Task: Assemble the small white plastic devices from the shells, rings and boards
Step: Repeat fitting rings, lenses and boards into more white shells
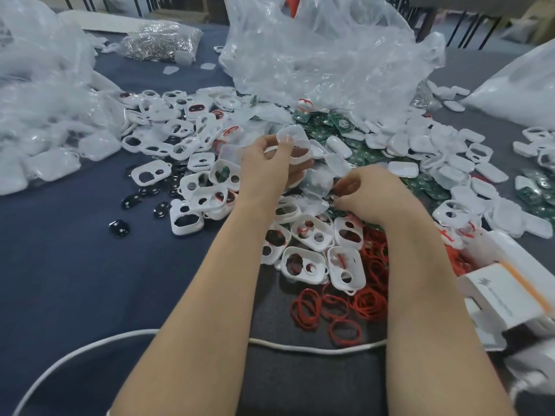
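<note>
Your left forearm (pixel 210 295) slants up from the bottom edge, left of centre, toward the middle of the frame, and your right forearm (pixel 426 295) rises from the lower right. Both are bare. Your left hand (pixel 270 165) sits just above centre with its back to the camera, thumb and fingers curled round a white shell (pixel 295 145). Your right hand (pixel 377 198) lies lower and to its right, knuckles up, fingers curled leftward. Whether they pinch anything is unclear.
</note>
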